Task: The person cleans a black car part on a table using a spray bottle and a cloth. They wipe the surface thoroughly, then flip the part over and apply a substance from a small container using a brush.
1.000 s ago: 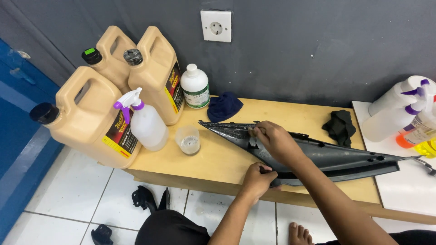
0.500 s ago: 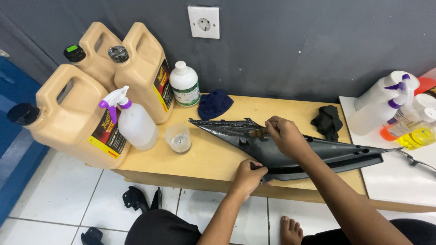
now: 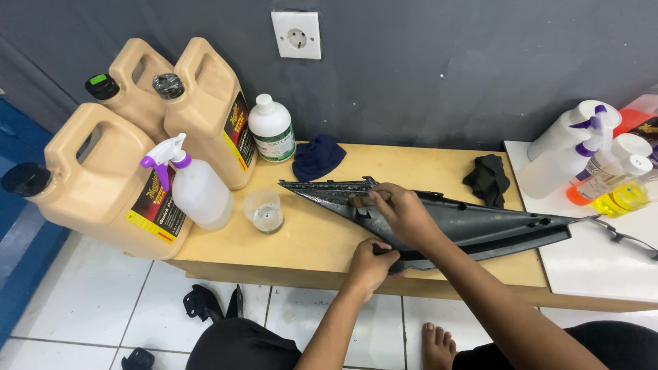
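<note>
The long panel (image 3: 473,229) at the centre of the frame looked like dark grey plastic, matt and dull, with a mottled, rougher-looking patch toward its pointed left end. The bench (image 3: 322,236) under it was pale wood, smooth with a low sheen. At the upper left, 3 tan jugs (image 3: 205,103) were opaque plastic with glossy labels. The spray bottle (image 3: 199,188) beside them was translucent white plastic, and the small cup (image 3: 264,209) was clear plastic. A dark blue cloth (image 3: 317,156) and a black cloth (image 3: 488,179) looked soft and matt. The floor tiles (image 3: 82,315) at lower left were glossy white.
</note>
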